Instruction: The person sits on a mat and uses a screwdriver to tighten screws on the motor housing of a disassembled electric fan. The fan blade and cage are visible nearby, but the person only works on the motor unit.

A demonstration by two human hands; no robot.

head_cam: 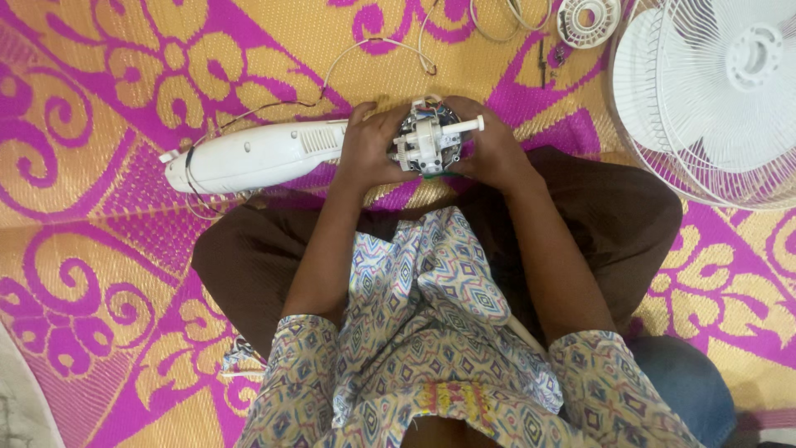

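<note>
- Nearest the camera, at 6 o'clock, is the person's patterned shirt (431, 332), with brown trousers (613, 207) over crossed legs above it.
- Just past the knees, near the middle of the view, sits the fan motor (431, 143), bare of its cover, windings and a white gearbox showing, its shaft pointing toward 2 o'clock.
- The left hand (371, 149) wraps the motor from the 9 o'clock side, fingers curled close around it.
- The right hand (496, 149) cups it from the 3 o'clock side, fingers likewise bent snug against the body; neither hand is spread open.
- A white housing (249, 155) lies on the mat (99, 99) toward 9 o'clock, touching the left hand's edge, with thin wires (373, 50) trailing toward 12 o'clock.
- At 2 o'clock stand the white grilles (721, 91), off the motor; a small round white part (587, 18) lies near 1 o'clock.
- By my judgement the fan is well stripped down: guards and cover are off, the motor is exposed, and work on the motor itself looks unfinished.
</note>
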